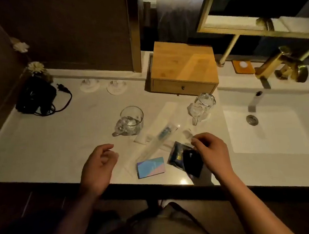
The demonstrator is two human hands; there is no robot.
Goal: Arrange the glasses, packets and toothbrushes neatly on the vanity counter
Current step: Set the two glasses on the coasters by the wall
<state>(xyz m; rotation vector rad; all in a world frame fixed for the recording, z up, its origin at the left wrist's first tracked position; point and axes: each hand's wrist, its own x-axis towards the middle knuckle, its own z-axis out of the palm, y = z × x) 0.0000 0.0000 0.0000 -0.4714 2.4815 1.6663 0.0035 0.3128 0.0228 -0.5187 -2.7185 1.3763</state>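
Two clear glass mugs stand on the white vanity counter (60,146): one (131,121) at centre, the other (202,105) nearer the sink. Wrapped toothbrushes (157,142) lie slanted between them, toward the front edge. A pastel blue-pink packet (151,167) lies flat near the front edge. Beside it lies a dark blue packet (177,154), with a black packet (192,162) partly on top of it. My right hand (211,151) hovers over the dark packets, fingertips pinched on a small clear wrapper. My left hand (98,165) hangs loosely curled, holding nothing, left of the toothbrushes.
A wooden drawer box (183,72) stands at the back. The sink (272,126) with a gold tap (282,66) lies to the right. A black hair dryer with cord (37,96) sits at the back left, and two round coasters (103,85) rest by the wall.
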